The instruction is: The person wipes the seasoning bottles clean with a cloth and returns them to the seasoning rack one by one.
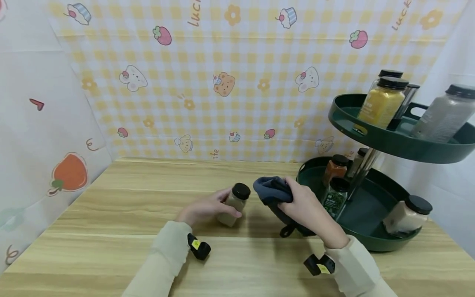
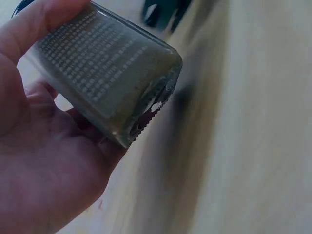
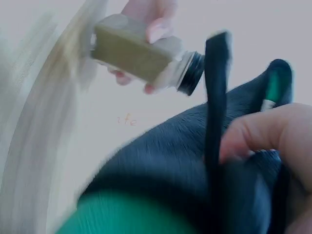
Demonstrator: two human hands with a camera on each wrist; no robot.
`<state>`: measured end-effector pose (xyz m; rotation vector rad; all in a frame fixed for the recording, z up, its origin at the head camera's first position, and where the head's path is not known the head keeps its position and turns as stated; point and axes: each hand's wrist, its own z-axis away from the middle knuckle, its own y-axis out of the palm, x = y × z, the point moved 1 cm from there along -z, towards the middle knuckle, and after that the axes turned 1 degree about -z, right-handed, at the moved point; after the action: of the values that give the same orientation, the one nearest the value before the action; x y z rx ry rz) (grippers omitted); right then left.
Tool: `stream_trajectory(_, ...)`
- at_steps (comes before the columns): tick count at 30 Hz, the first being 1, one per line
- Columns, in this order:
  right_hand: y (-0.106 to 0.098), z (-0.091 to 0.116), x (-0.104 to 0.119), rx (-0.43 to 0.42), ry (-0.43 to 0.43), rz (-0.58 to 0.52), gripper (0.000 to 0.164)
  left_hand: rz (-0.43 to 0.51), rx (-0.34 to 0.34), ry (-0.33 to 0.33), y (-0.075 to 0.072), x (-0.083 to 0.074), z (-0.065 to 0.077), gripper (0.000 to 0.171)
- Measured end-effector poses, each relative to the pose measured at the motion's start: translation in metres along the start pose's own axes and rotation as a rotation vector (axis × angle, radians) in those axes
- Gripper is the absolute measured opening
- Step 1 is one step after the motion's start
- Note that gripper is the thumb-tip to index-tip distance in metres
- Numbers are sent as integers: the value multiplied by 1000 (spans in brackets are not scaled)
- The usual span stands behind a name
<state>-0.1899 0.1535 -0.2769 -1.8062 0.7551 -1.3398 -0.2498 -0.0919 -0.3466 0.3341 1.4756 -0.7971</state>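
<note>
My left hand (image 1: 205, 208) grips a clear spice jar (image 1: 234, 202) with a black lid and brownish-grey powder inside. The jar is tilted, and in the left wrist view its base and a label with fine print (image 2: 92, 53) are visible. To its right, my right hand (image 1: 304, 204) holds a bunched dark blue cloth (image 1: 269, 192) with a small loop hanging below. In the right wrist view the cloth (image 3: 161, 141) is near the jar's lid (image 3: 191, 73), and a gap appears between cloth and jar in the head view.
A dark green two-tier rack (image 1: 398, 148) stands at the right, close to my right hand. Its upper tier holds a yellow jar (image 1: 382, 105) and a grey jar (image 1: 445, 113). Below are a green herb jar (image 1: 335, 200), an orange-red jar (image 1: 334, 169) and a tilted pale jar (image 1: 406, 216).
</note>
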Motion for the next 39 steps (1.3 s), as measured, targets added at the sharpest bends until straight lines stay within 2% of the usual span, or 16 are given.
stream_trajectory(3,1,1,2,-68,-73,0,43,36,81,38,11,-3,-7,52)
stream_trajectory(6,2,3,4,-87,-164,16,40,81,120,60,20,-6,-11,49)
stream_trajectory(9,3,5,5,-59,-252,54,45,90,113,69,26,-9,-14,55)
stream_trajectory(13,1,7,5,21,-350,87,63,34,92,86,31,-12,-17,70)
stream_trajectory(15,1,7,4,49,-390,85,65,15,94,92,32,-12,-17,75)
stream_trajectory(20,2,6,5,19,-457,57,49,23,114,95,32,-13,-16,69)
stream_trajectory(25,2,7,9,-22,-522,31,60,0,105,79,32,-14,-14,63)
stream_trajectory(30,1,8,9,-44,-509,40,55,7,124,81,31,-13,-13,64)
stream_trajectory(35,-1,7,6,-57,-390,65,42,22,150,99,31,-11,-15,60)
stream_trajectory(39,-2,7,4,-53,-299,85,42,44,167,101,32,-10,-16,58)
